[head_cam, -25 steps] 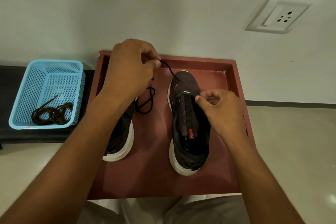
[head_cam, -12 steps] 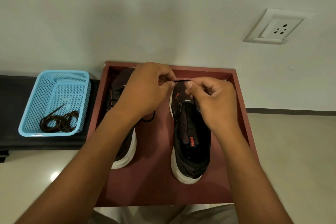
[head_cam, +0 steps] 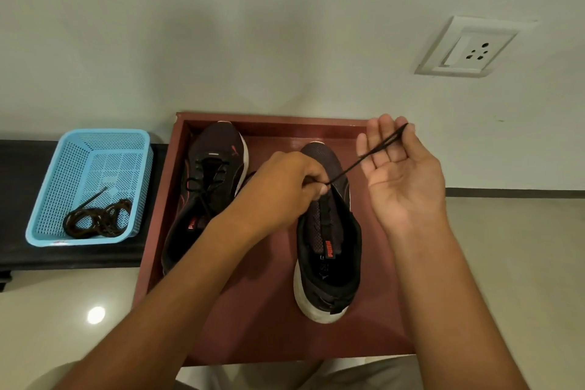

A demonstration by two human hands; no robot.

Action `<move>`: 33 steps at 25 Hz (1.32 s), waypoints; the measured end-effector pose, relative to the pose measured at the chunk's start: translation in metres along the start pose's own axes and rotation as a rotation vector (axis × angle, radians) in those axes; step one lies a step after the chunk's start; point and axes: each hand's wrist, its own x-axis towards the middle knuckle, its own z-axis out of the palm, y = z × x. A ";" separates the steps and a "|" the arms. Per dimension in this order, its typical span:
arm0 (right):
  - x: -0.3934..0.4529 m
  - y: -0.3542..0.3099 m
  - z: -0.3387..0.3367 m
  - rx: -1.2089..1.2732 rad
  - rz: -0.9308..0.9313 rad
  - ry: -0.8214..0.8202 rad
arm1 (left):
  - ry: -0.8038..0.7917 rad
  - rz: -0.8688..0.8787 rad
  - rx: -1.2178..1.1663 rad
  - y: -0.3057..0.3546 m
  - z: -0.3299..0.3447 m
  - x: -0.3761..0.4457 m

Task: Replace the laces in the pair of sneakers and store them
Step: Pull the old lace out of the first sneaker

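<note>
Two black sneakers stand in a dark red tray (head_cam: 272,124). The left sneaker (head_cam: 209,187) carries a black lace through its eyelets. No lace crosses the tongue of the right sneaker (head_cam: 329,241). My left hand (head_cam: 278,193) grips a black lace (head_cam: 354,163) at the front eyelets of the right sneaker. From there the lace runs taut, up and to the right, doubled near its end. My right hand (head_cam: 402,180), palm up with fingers nearly straight, pinches that end at its fingertips.
A light blue plastic basket (head_cam: 95,142) sits on a black bench (head_cam: 19,168) left of the tray, with a coil of brown laces (head_cam: 98,220) inside. A wall socket (head_cam: 468,47) is at the upper right. Pale glossy floor surrounds the tray.
Both hands were together over the right sneaker's toe. My right hand has since drawn the lace out up and to the right, while my left hand stays at the front eyelets.
</note>
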 end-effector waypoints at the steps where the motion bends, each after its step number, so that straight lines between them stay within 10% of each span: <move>1: 0.003 -0.004 -0.002 0.089 0.029 0.013 | -0.028 -0.002 0.025 -0.002 0.000 0.000; 8: 0.015 -0.025 -0.024 -0.219 -0.208 0.199 | 0.128 -0.102 0.169 -0.031 -0.046 0.006; 15: 0.002 0.022 -0.007 -0.701 -0.153 -0.058 | 0.217 0.028 -0.158 0.009 -0.041 -0.002; 27: -0.014 0.038 0.003 -0.756 0.007 -0.155 | 0.407 -0.005 -0.016 0.007 -0.023 0.003; 33: -0.001 0.020 -0.001 -0.410 -0.066 -0.006 | 0.209 -0.070 0.045 -0.001 -0.026 0.003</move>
